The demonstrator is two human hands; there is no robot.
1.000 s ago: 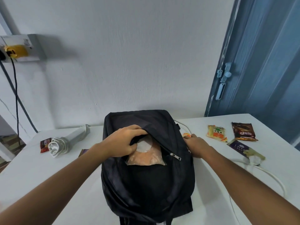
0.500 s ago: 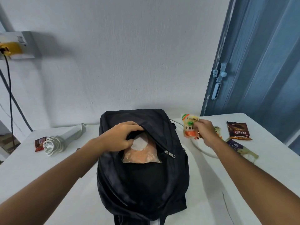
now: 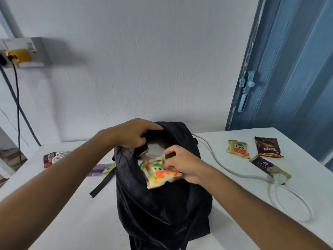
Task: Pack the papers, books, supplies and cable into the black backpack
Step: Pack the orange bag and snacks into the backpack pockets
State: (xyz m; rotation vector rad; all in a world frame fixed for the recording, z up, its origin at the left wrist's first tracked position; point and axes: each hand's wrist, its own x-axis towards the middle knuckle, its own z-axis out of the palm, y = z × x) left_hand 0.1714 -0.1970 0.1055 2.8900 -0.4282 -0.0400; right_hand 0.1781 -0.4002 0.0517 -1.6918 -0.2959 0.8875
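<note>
The black backpack (image 3: 162, 204) lies on the white table (image 3: 225, 213) with its top opening facing the wall. My left hand (image 3: 133, 134) grips the upper edge of the opening and holds it up. My right hand (image 3: 182, 165) pinches a yellow, orange and green snack packet (image 3: 156, 171) right over the opening. Something white (image 3: 154, 152) shows inside the bag. A white cable (image 3: 281, 192) curls in a loop on the table to the right of the bag.
To the right lie a similar yellow packet (image 3: 237, 148), a brown packet (image 3: 267, 147) and a purple bar (image 3: 266, 166). Left of the bag are a purple bar (image 3: 100, 169), a red-brown packet (image 3: 48, 159) and a white coiled item (image 3: 60, 156). A blue door (image 3: 292, 69) stands at right.
My right hand has carried the snack packet from beside the bag to over its opening. My left hand has lifted the bag's edge higher, hiding the orange pouch seen before.
</note>
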